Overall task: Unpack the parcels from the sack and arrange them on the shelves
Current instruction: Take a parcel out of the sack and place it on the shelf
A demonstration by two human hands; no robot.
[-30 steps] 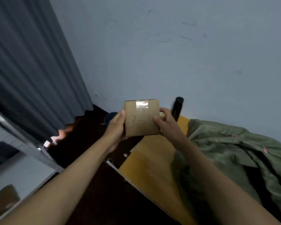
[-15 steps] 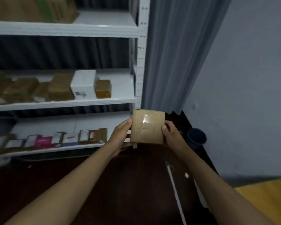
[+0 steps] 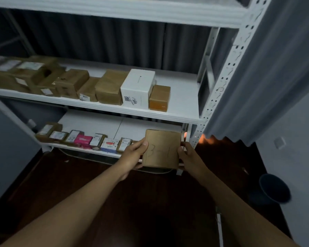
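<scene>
Low shelf, left end: I see a row of small flat parcels standing along the front edge of the white bottom shelf board, brown ones, one bright pink, several with white labels. The row runs right until it reaches my left hand.

Middle white shelf board: brown tape-wrapped cardboard parcels packed side by side from the far left; then a white rectangular box with a printed code on its front; just beside it, touching on the right, a small orange-brown box. Bare board to the right of that.

Left hand: thumb lies on the front face of the square brown cardboard parcel marked "3-1" in pen; fingers wrap behind its left edge, gripping it.

The parcel is held upright, in front of the right end of the bottom shelf. Whether it touches the board, I cannot tell.

Right hand: thumb on the parcel's right edge, fingers curled behind, gripping.

Right of the hands: white perforated steel upright, grey pleated curtain, dark round bin on the dark floor by the wall.
</scene>
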